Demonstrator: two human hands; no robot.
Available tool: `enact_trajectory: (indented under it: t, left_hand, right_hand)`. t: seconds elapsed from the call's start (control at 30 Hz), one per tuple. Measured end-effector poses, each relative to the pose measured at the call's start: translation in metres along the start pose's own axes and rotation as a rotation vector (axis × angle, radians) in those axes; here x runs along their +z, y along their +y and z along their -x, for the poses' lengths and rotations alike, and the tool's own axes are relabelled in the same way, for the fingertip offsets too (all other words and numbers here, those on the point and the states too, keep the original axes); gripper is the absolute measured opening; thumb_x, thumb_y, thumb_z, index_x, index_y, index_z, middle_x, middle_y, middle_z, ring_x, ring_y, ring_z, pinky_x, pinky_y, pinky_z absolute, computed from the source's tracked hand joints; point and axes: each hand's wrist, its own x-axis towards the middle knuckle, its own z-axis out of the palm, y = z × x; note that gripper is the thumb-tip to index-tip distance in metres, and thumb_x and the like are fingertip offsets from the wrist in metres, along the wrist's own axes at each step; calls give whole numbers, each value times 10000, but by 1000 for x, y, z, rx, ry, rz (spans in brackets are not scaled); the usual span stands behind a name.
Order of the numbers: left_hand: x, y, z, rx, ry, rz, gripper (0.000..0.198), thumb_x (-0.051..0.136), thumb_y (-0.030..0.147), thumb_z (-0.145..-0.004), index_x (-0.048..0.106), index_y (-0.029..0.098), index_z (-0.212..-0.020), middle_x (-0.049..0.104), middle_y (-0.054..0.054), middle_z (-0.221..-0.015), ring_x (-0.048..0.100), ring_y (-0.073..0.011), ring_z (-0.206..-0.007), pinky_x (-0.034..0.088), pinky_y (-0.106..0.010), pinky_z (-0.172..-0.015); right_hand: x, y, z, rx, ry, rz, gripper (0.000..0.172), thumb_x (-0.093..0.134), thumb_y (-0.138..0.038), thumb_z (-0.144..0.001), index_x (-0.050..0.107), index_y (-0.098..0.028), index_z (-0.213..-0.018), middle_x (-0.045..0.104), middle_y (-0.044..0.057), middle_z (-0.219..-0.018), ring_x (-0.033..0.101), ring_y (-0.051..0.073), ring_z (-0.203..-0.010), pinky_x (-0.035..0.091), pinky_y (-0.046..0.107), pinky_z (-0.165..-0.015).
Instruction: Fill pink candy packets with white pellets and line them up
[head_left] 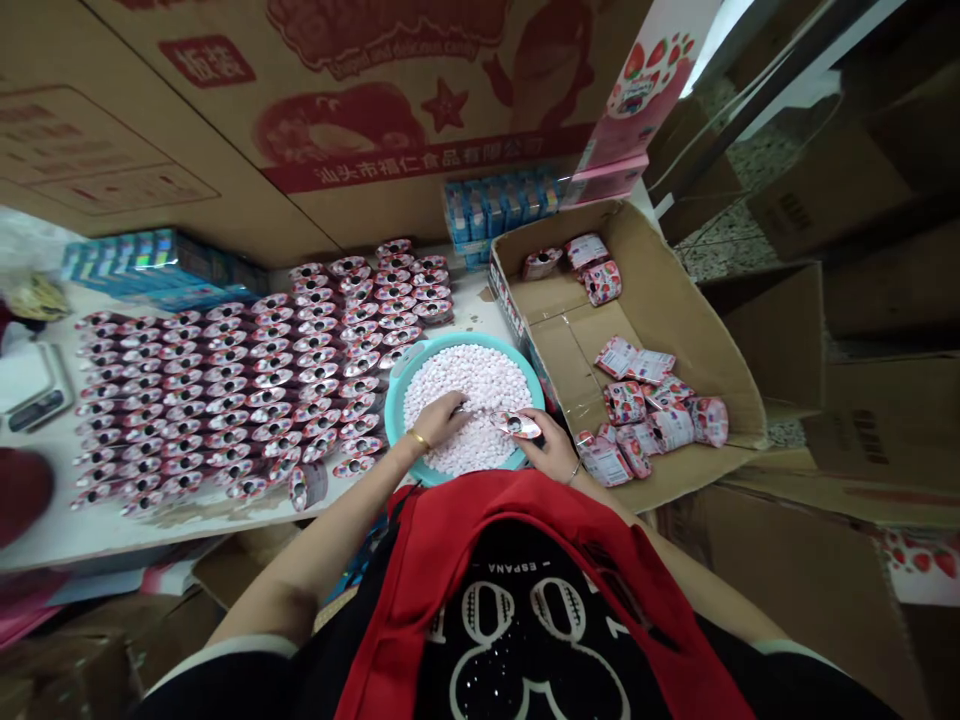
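Observation:
A turquoise basin [396,398] full of small pale pink-white candies [480,372] stands before me. My left hand [441,420] reaches into it from the left, its curled fingers down among the candies. What those fingers hold, if anything, is hidden. At the basin's right side my right hand [553,448] grips a small red and white candy packet [517,425] by its right end. The packet's oval top, with a dark opening, faces up over the candies. Left of the basin, many similar packets [270,395] stand upright in tight rows.
A low-sided cardboard box [559,345] at the right holds loose packets [671,425]. Blue boxes [499,208] and more blue boxes [165,265] sit behind, against large printed cartons [315,200]. A scale [34,390] lies at far left.

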Motion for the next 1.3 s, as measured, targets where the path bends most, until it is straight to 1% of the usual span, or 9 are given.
enact_trajectory:
  t: [0.13, 0.3, 0.57, 0.7, 0.87, 0.97, 1.1, 1.2, 1.3]
  left_hand:
    - [-45, -1, 29, 101, 40, 53, 269, 447, 327, -878, 520, 182, -1092, 607, -77, -1024, 567, -180, -941, 456, -313, -843]
    - [-95, 27, 49, 193, -12, -71, 260, 440, 308, -878, 523, 196, -1098, 603, -70, -1000, 563, -178, -923, 451, -308, -825]
    - [-114, 104, 48, 45, -93, -531, 197, 391, 149, -861, 582, 174, -902, 584, -93, -878, 562, -215, -829, 444, -339, -699]
    - [-125, 123, 51, 40, -109, -587, 230, 374, 95, -855, 590, 175, -841, 579, -100, -836, 563, -244, -828, 442, -364, -677]
    - [-135, 106, 49, 87, -29, -456, 184, 459, 288, -870, 573, 209, -990, 566, -82, -992, 576, -222, -874, 473, -352, -733]
    - [-121, 88, 36, 188, 21, -267, 492, 579, 474, -786, 480, 228, -1200, 532, -90, -1158, 571, -231, -990, 478, -350, -814]
    - [-109, 70, 4, 328, 42, -218, 368, 514, 434, -845, 506, 213, -1139, 604, -75, -987, 577, -204, -922, 465, -329, -807]
    - [-123, 56, -26, 338, 189, -207, 288, 470, 436, -868, 533, 205, -1027, 611, -55, -903, 574, -174, -842, 455, -290, -759]
    - [-141, 30, -63, 174, 360, -249, 330, 487, 477, -837, 527, 204, -1018, 606, -52, -911, 570, -178, -821, 442, -278, -720]
  right_hand:
    - [5, -1, -6, -2, 31, 8, 333, 591, -273, -795, 536, -198, -1116, 608, 88, -1106, 577, 219, -1037, 463, 371, -917]
    - [12, -8, -21, -61, 50, 28, 316, 566, -234, -793, 540, -198, -1106, 607, 92, -1092, 569, 226, -1040, 456, 383, -925]
    - [22, -14, -35, -169, 22, 69, 373, 535, -148, -756, 532, -211, -1124, 591, 96, -1119, 537, 238, -1085, 437, 411, -956]
    - [24, -11, -33, -157, 32, 35, 356, 545, -165, -765, 540, -206, -1118, 594, 98, -1117, 539, 236, -1085, 436, 412, -957]
    - [25, -13, -32, -105, 59, -88, 337, 582, -213, -769, 559, -207, -1106, 614, 82, -1092, 577, 228, -1028, 464, 397, -907]
    - [32, -23, -36, -101, 31, -164, 284, 611, -232, -761, 593, -204, -1043, 649, 67, -994, 608, 228, -945, 492, 392, -842]
    - [35, -48, -54, -89, 91, -174, 272, 603, -280, -790, 580, -215, -1054, 656, 62, -943, 622, 224, -882, 516, 388, -793]
    - [7, -57, -80, -156, 252, -44, 432, 607, -341, -806, 493, -211, -1202, 590, 108, -1129, 554, 245, -1076, 464, 411, -932]
    - [-54, -35, -106, -145, 496, 190, 420, 552, -370, -843, 481, -207, -1222, 510, 132, -1218, 468, 251, -1177, 384, 423, -1022]
